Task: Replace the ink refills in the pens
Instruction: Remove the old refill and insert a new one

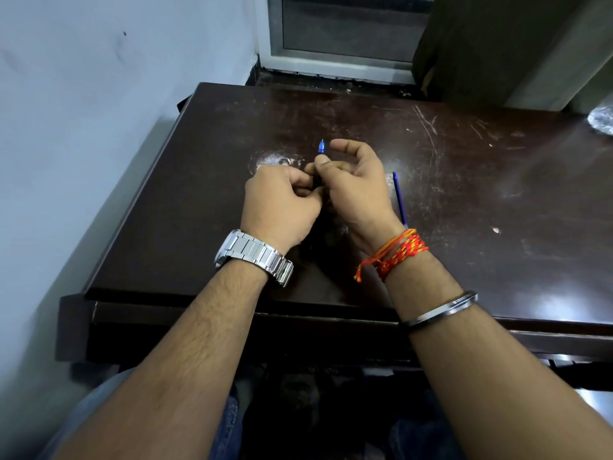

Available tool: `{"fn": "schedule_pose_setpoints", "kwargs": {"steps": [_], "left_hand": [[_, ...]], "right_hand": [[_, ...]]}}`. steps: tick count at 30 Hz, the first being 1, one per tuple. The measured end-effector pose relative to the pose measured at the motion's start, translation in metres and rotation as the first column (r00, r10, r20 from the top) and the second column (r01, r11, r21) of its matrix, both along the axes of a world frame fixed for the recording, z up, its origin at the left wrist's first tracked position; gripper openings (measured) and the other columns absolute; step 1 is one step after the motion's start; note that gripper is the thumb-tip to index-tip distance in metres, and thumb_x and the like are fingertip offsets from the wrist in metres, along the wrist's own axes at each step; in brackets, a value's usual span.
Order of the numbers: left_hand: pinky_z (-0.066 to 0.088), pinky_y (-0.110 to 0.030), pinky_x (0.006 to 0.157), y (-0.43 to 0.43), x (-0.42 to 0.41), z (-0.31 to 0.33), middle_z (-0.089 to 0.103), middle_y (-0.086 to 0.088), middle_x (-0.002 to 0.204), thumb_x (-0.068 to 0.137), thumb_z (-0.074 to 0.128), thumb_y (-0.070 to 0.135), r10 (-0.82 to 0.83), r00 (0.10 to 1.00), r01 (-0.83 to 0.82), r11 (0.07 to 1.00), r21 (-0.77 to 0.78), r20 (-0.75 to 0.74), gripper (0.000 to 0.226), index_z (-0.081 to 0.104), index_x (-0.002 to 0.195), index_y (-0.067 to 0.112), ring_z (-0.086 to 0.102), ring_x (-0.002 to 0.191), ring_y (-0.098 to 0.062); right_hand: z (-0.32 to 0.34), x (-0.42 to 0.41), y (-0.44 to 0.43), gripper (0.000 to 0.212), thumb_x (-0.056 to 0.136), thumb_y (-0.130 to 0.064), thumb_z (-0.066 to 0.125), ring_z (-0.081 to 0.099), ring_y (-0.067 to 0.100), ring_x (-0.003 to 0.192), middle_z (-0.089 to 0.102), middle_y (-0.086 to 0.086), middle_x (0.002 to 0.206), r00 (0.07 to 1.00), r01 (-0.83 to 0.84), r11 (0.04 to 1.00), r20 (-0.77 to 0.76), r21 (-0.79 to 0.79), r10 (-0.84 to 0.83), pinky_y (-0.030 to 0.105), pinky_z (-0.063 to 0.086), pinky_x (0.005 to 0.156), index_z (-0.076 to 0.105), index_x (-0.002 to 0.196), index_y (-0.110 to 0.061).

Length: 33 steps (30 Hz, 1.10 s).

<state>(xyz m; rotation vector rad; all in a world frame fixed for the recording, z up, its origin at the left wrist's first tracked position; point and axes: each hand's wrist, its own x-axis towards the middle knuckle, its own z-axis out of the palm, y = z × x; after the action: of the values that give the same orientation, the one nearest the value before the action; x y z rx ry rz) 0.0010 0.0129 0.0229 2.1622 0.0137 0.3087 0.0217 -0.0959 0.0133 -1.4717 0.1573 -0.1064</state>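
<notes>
Both hands meet over the middle of a dark brown table (464, 200) and hold one pen (321, 151). Its blue pointed tip sticks up past the fingers; the dark barrel is mostly hidden between the hands. My left hand (282, 204), with a steel watch on the wrist, grips the pen's lower part. My right hand (355, 180), with red and orange threads on the wrist, pinches the barrel just below the tip with thumb and a finger while its other fingers curl apart. A thin blue refill (399, 197) lies on the table just right of my right hand.
The table butts against a pale wall (99, 94) on the left and a window sill (331, 73) at the back. A crumpled clear plastic thing (602, 119) sits at the table's far right edge. A curtain (497, 44) hangs at the back right.
</notes>
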Motion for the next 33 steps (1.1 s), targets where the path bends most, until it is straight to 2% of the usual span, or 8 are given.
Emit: {"fn": "schedule_pose_setpoints", "kwargs": {"steps": [2, 5, 11, 17, 21, 25, 30, 33], "left_hand": [[0.037, 0.001, 0.049, -0.0002, 0.0003, -0.0011, 0.063, 0.018, 0.060, 0.073, 0.077, 0.020, 0.002, 1.000, -0.002, 1.000, -0.009, -0.009, 0.007, 0.077, 0.080, 0.020, 0.060, 0.060, 0.008], [0.034, -0.001, 0.046, 0.0000, 0.0002, -0.0010, 0.063, 0.014, 0.056, 0.071, 0.074, 0.018, -0.010, 1.000, 0.010, 1.000, 0.024, -0.001, 0.003, 0.076, 0.074, 0.018, 0.059, 0.056, 0.005], [0.038, -0.001, 0.049, 0.0002, 0.0008, -0.0015, 0.065, 0.016, 0.062, 0.073, 0.077, 0.021, 0.010, 1.000, -0.010, 1.000, -0.003, -0.016, 0.007, 0.077, 0.080, 0.021, 0.062, 0.061, 0.006], [0.033, -0.002, 0.045, -0.0002, 0.0004, -0.0011, 0.060, 0.015, 0.052, 0.073, 0.073, 0.019, -0.014, 1.000, 0.014, 0.999, 0.038, 0.000, 0.004, 0.076, 0.072, 0.018, 0.056, 0.052, 0.009], [0.037, 0.000, 0.048, 0.0004, 0.0011, -0.0020, 0.061, 0.018, 0.057, 0.073, 0.077, 0.021, 0.008, 1.000, -0.008, 1.000, 0.006, -0.017, 0.005, 0.077, 0.078, 0.020, 0.057, 0.056, 0.011], [0.038, -0.009, 0.046, 0.0008, 0.0015, -0.0017, 0.064, 0.011, 0.054, 0.072, 0.073, 0.021, -0.001, 1.000, 0.001, 0.999, 0.050, -0.002, 0.007, 0.072, 0.067, 0.016, 0.060, 0.053, 0.002], [0.042, -0.003, 0.050, 0.0005, 0.0020, -0.0027, 0.067, 0.014, 0.062, 0.073, 0.076, 0.022, 0.011, 1.000, -0.011, 1.000, 0.008, -0.023, 0.005, 0.077, 0.077, 0.021, 0.063, 0.062, 0.004], [0.037, -0.002, 0.046, 0.0016, 0.0021, -0.0020, 0.065, 0.013, 0.057, 0.071, 0.076, 0.023, 0.009, 1.000, -0.008, 1.000, 0.022, -0.025, 0.003, 0.074, 0.071, 0.021, 0.061, 0.057, 0.003]], "right_hand": [[0.0023, 0.0002, 0.0015, 0.018, 0.096, -0.008, 0.057, 0.070, 0.016, 0.075, 0.073, 0.000, 0.077, 1.000, -0.017, 0.996, -0.019, 0.088, 0.019, 0.037, 0.059, 0.072, 0.051, 0.109, -0.020], [0.0012, -0.0011, 0.0026, 0.032, 0.090, -0.026, 0.071, 0.062, 0.009, 0.067, 0.067, 0.002, 0.083, 1.000, -0.009, 0.999, -0.010, -0.048, 0.008, 0.029, 0.051, 0.066, 0.052, 0.114, -0.017], [0.0014, -0.0001, 0.0022, 0.019, 0.098, -0.008, 0.056, 0.069, 0.017, 0.080, 0.073, 0.003, 0.085, 1.000, -0.012, 1.000, 0.006, 0.028, 0.012, 0.038, 0.059, 0.073, 0.051, 0.112, -0.019], [-0.0017, 0.0000, 0.0043, 0.026, 0.089, -0.016, 0.071, 0.064, 0.010, 0.065, 0.069, -0.002, 0.074, 1.000, 0.017, 0.997, 0.006, -0.080, -0.017, 0.029, 0.053, 0.065, 0.053, 0.108, -0.016], [-0.0003, 0.0028, 0.0051, 0.015, 0.098, -0.007, 0.053, 0.069, 0.020, 0.078, 0.072, 0.003, 0.081, 1.000, -0.021, 0.997, -0.016, 0.073, 0.022, 0.042, 0.059, 0.076, 0.052, 0.106, -0.019], [-0.0009, 0.0000, 0.0043, 0.030, 0.090, -0.026, 0.071, 0.063, 0.005, 0.065, 0.067, -0.003, 0.081, 1.000, 0.008, 0.998, -0.016, -0.059, -0.009, 0.027, 0.051, 0.065, 0.053, 0.112, -0.015], [0.0000, 0.0018, 0.0026, 0.016, 0.096, -0.007, 0.059, 0.070, 0.013, 0.069, 0.073, 0.001, 0.076, 1.000, 0.022, 0.999, -0.004, 0.039, -0.022, 0.027, 0.056, 0.061, 0.052, 0.105, -0.017], [-0.0008, 0.0031, 0.0028, 0.022, 0.092, -0.026, 0.067, 0.066, 0.016, 0.074, 0.073, 0.010, 0.092, 0.999, 0.035, 0.999, -0.029, 0.000, -0.035, 0.032, 0.053, 0.067, 0.052, 0.106, -0.019]]}}
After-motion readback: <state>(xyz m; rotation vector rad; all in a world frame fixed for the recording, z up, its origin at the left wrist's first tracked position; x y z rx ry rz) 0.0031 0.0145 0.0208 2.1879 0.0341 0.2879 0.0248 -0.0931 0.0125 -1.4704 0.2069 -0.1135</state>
